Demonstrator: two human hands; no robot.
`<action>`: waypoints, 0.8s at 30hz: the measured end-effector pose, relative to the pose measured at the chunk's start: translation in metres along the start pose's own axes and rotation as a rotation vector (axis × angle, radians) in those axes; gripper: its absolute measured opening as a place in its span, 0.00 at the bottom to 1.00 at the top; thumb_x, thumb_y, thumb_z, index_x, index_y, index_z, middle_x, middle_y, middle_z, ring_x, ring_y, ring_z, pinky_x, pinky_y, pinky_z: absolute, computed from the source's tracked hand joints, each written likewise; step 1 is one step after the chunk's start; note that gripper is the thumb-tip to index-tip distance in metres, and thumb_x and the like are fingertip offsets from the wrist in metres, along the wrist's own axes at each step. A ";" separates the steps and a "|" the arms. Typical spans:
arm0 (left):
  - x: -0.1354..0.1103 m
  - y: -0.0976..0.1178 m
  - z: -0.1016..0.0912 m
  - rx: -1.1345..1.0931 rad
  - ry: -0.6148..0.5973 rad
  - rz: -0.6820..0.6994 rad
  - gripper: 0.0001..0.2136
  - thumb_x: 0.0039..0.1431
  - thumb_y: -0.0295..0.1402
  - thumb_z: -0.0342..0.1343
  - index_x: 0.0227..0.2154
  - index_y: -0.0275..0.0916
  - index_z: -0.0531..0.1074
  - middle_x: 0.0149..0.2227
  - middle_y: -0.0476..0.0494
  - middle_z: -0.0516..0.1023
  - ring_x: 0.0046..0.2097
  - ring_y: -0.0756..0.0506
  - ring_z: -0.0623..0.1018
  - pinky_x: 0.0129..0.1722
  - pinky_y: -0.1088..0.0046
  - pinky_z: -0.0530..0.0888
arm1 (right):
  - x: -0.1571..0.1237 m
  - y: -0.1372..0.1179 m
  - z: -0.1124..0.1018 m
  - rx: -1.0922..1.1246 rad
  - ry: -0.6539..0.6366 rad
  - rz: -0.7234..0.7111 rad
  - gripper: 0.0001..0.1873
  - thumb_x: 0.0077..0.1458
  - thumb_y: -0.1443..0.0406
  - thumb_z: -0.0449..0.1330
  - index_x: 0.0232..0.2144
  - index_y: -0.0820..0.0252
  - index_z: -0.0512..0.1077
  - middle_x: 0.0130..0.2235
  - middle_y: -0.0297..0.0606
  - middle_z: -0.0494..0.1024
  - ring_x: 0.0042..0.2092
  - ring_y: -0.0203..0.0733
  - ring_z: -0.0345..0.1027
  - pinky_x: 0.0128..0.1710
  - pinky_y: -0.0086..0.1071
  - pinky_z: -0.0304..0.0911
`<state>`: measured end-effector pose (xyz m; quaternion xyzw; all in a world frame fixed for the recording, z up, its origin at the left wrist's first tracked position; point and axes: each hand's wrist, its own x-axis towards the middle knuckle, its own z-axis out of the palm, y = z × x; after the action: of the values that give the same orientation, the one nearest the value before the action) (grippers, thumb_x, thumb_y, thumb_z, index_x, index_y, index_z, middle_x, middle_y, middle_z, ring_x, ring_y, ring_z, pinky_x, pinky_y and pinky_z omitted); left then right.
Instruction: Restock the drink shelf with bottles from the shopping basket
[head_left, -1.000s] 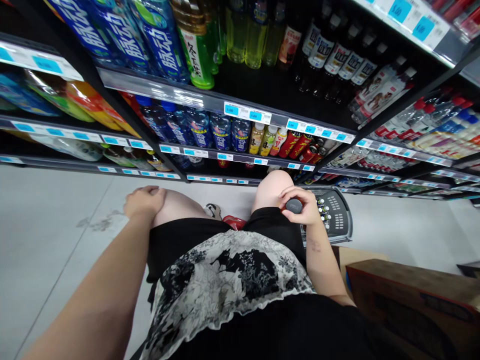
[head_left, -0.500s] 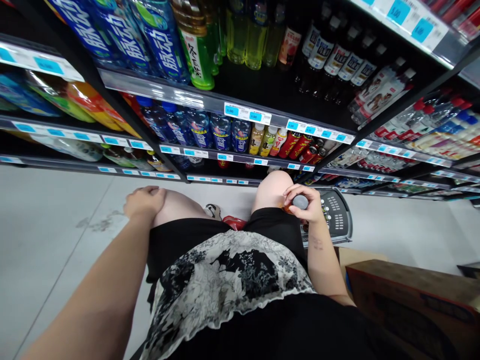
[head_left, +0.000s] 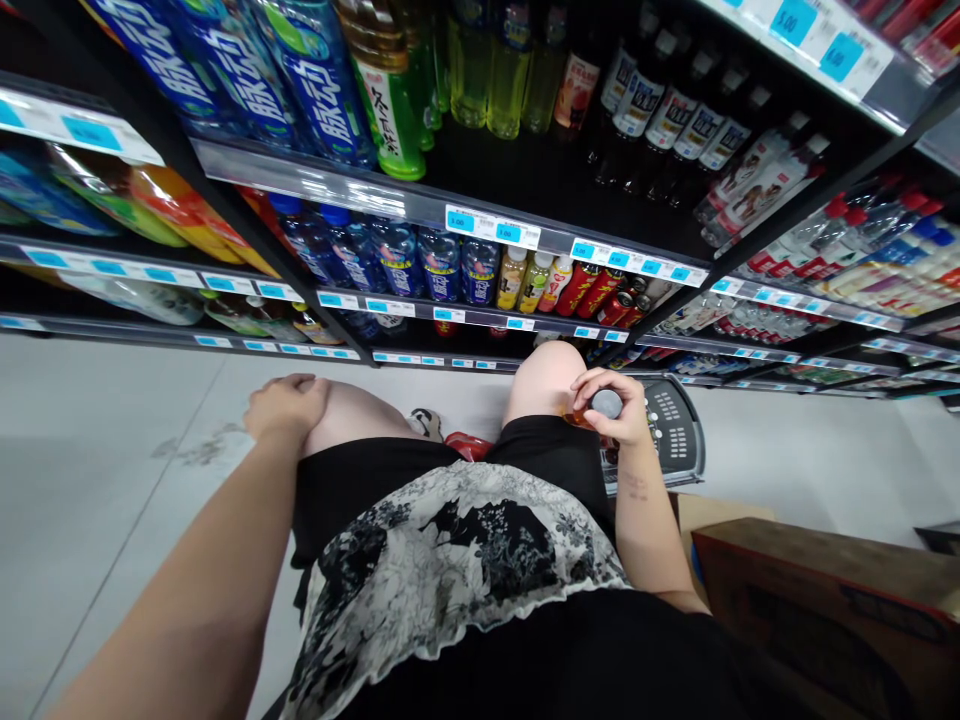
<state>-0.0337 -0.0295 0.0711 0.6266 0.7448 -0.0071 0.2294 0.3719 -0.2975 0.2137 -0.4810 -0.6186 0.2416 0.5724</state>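
Note:
My right hand (head_left: 618, 402) is wrapped round a bottle (head_left: 607, 403) with a grey cap and amber-brown contents, held over my right knee. Most of the bottle is hidden by the fingers and seen from above. My left hand (head_left: 287, 408) lies flat on my left knee and holds nothing. Just beyond the right hand a grey shopping basket (head_left: 679, 425) stands on the floor, partly covered by my arm; small bottle tops show inside it. Ahead, the shelf holds blue-labelled drink bottles (head_left: 480, 270) and small yellow juice bottles (head_left: 511, 280).
Shelving (head_left: 450, 315) with price tags runs across the front. On the upper level stand a green-labelled tea bottle (head_left: 394, 125) and dark bottles with white labels (head_left: 641, 105). A large brown cardboard box (head_left: 817, 590) is at my right side. Tiled floor (head_left: 112, 430) lies to the left.
My right hand and the bottle have shifted very slightly to the right, and the bottle is tilted a little differently. The left hand still rests on the knee.

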 end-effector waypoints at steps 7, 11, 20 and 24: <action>-0.001 0.001 -0.001 0.004 -0.005 -0.007 0.28 0.66 0.49 0.47 0.61 0.40 0.75 0.65 0.30 0.71 0.66 0.27 0.68 0.63 0.44 0.68 | -0.001 0.001 0.000 0.014 0.004 0.004 0.09 0.53 0.60 0.73 0.35 0.55 0.79 0.30 0.39 0.82 0.42 0.50 0.76 0.43 0.41 0.72; -0.003 0.002 -0.003 -0.001 -0.012 -0.005 0.28 0.65 0.48 0.48 0.61 0.39 0.75 0.65 0.30 0.71 0.66 0.27 0.68 0.63 0.44 0.68 | -0.001 0.001 0.000 0.014 0.001 0.004 0.09 0.53 0.60 0.73 0.35 0.54 0.79 0.30 0.39 0.82 0.42 0.50 0.76 0.44 0.42 0.72; -0.003 0.001 -0.003 -0.028 0.004 0.001 0.29 0.64 0.49 0.50 0.61 0.38 0.76 0.64 0.29 0.72 0.65 0.26 0.69 0.62 0.43 0.69 | 0.000 0.000 0.000 -0.020 0.015 0.040 0.11 0.52 0.56 0.73 0.32 0.53 0.78 0.28 0.38 0.82 0.41 0.51 0.77 0.42 0.43 0.73; -0.005 0.002 -0.005 -0.036 0.001 -0.004 0.28 0.64 0.48 0.51 0.61 0.38 0.76 0.64 0.29 0.72 0.65 0.26 0.69 0.62 0.43 0.69 | -0.001 0.001 0.000 -0.010 0.014 0.024 0.10 0.53 0.58 0.72 0.33 0.54 0.78 0.29 0.39 0.82 0.42 0.51 0.77 0.42 0.43 0.73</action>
<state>-0.0327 -0.0322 0.0774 0.6208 0.7462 0.0059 0.2403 0.3721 -0.2977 0.2128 -0.4930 -0.6100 0.2422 0.5711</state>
